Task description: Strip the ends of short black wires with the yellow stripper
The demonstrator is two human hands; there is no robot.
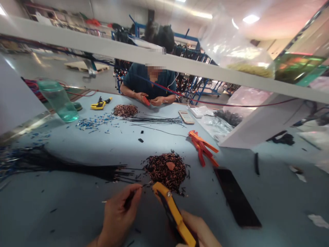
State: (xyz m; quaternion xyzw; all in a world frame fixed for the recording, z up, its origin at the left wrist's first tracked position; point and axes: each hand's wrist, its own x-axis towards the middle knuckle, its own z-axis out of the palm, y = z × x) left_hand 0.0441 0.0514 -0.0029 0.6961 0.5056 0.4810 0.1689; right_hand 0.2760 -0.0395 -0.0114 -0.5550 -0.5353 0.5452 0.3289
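Note:
My left hand (120,214) is closed in a pinch on a thin wire, whose short end (147,184) sticks out from the fingertips toward the right. My right hand (199,228) wraps round yellow-and-black wire strippers (171,202), their head close to that wire end but apart from it. Just beyond the tool lies a heap of black and copper-coloured wire offcuts (166,171). A bundle of long black wires (77,167) stretches across the table on the left, its stripped copper ends pointing at the heap.
Red-and-orange pliers (203,147) and a black phone (238,197) lie to the right. Across the table (123,140) a person (151,82) handles a red tool, near a second offcut heap (125,110) and more yellow strippers (101,103). A green bottle (58,99) stands left; a white beam (102,43) crosses above.

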